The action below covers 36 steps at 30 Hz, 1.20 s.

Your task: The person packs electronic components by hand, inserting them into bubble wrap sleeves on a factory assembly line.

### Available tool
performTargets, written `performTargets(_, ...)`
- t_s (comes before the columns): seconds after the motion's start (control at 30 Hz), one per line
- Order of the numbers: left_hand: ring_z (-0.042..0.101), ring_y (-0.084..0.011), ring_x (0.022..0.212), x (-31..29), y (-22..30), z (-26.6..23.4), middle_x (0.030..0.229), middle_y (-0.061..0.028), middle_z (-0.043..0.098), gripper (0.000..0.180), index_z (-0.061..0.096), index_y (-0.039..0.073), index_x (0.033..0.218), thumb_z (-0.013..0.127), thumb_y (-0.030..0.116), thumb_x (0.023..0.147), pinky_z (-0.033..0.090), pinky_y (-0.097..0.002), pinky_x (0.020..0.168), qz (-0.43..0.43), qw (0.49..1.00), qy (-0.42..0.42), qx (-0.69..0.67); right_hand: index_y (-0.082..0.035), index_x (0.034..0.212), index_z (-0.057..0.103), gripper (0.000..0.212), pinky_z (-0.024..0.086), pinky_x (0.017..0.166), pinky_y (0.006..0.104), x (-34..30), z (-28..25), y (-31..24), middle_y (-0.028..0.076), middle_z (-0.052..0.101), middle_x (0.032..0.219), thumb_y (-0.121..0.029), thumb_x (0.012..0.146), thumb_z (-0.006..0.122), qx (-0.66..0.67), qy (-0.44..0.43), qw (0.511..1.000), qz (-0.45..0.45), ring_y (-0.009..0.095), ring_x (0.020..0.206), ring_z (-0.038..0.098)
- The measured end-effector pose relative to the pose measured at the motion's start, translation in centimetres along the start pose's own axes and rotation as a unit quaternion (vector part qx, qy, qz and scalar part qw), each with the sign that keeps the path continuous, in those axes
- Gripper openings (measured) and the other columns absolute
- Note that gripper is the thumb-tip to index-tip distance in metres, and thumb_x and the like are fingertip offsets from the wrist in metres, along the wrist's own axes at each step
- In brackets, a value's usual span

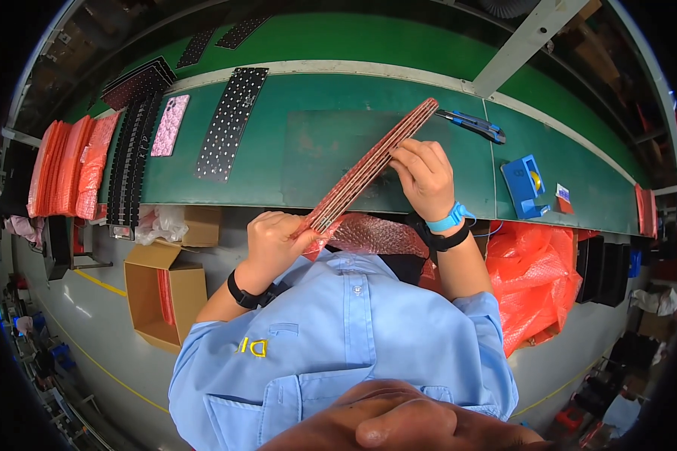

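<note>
A stack of thin flat boards (368,170), seen edge-on with red bubble wrap along it, is held slantwise over the green bench's front edge. My left hand (276,239) grips its lower end, fingers closed. My right hand (425,174) pinches the stack's side nearer the upper end, thumb and fingers closed on it. Loose red bubble wrap (380,234) bulges below the stack, near my lap. Just beyond the stack's upper tip lies a blue and black utility knife (474,125).
On the green bench (180,184) lie a black white-dotted strip (232,124), a pink patterned phone (170,125), black boards (134,161) and red bubble-wrapped packs (62,169). A blue tape dispenser (523,186) stands right. Below are a cardboard box (188,301) and red bubble wrap (530,278).
</note>
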State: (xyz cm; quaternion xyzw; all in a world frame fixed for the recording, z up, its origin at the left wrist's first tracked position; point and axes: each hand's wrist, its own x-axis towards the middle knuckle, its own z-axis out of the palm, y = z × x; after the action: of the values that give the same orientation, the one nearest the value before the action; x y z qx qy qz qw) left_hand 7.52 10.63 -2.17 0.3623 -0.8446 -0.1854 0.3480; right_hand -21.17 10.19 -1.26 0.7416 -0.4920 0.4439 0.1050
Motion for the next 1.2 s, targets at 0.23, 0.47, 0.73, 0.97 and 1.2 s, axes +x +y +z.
performTargets(0.23, 0.057, -0.0263, 0.051, -0.1, 0.0, 0.0, 0.057, -0.0085, 0.059, 0.025, 0.068, 0.005, 0.067, 0.082, 0.025, 0.069, 0.045, -0.035, 0.051, 0.002, 1.0, 0.017, -0.002, -0.006, 0.095, 0.069, 0.033, 0.05, 0.072, 0.0353, 0.8, -0.5, -0.2, 0.008, 0.064, 0.101, 0.001, 0.065, 0.078, -0.02, -0.044, 0.999, -0.013, 0.027, 0.084, 0.058)
performTargets(0.47, 0.054, -0.0267, 0.043, -0.1, -2.4, 0.7, 0.052, -0.0125, 0.054, 0.027, 0.068, 0.004, 0.066, 0.077, 0.026, 0.079, 0.041, -0.0359, 0.044, -0.191, 0.981, 0.013, -0.033, -0.009, 0.103, 0.067, 0.039, 0.048, 0.079, 0.039, 0.2, 0.5, -3.9, 0.012, 0.06, 0.113, -0.009, 0.066, 0.079, 0.016, -0.064, 0.997, 0.032, 0.03, 0.093, 0.057)
performTargets(0.73, 0.056, -0.0049, 0.055, 0.8, -3.1, 3.9, 0.061, -0.0042, 0.064, 0.024, 0.071, 0.001, 0.077, 0.071, 0.022, 0.088, 0.042, -0.0266, 0.048, -0.318, 0.924, -0.095, -0.192, -0.013, 0.103, 0.064, 0.036, 0.042, 0.092, 0.0452, -2.4, 4.6, -7.0, 0.01, 0.059, 0.117, -0.021, 0.07, 0.074, -0.044, -0.176, 0.983, 0.026, 0.029, 0.108, 0.054)
performTargets(0.97, 0.059, -0.0041, 0.074, -1.7, -3.9, 5.6, 0.088, 0.0004, 0.069, 0.022, 0.07, -0.003, 0.095, 0.066, 0.019, 0.093, 0.045, -0.0202, 0.062, -0.329, 0.803, -0.173, -0.465, -0.014, 0.103, 0.064, 0.033, 0.041, 0.094, 0.0446, -1.4, 4.3, -2.7, 0.006, 0.059, 0.118, -0.017, 0.071, 0.071, -0.126, -0.169, 0.977, 0.038, 0.026, 0.11, 0.054)
performTargets(1.2, 0.057, -0.0029, 0.081, -2.7, -4.3, 6.0, 0.089, 0.0003, 0.069, 0.024, 0.071, -0.001, 0.096, 0.064, 0.022, 0.095, 0.045, -0.0216, 0.072, -0.332, 0.811, -0.128, -0.465, -0.009, 0.109, 0.065, 0.03, 0.047, 0.089, 0.047, -1.2, 1.1, 6.5, 0.012, 0.059, 0.122, -0.014, 0.08, 0.069, -0.022, -0.165, 0.978, 0.129, 0.031, 0.114, 0.054)
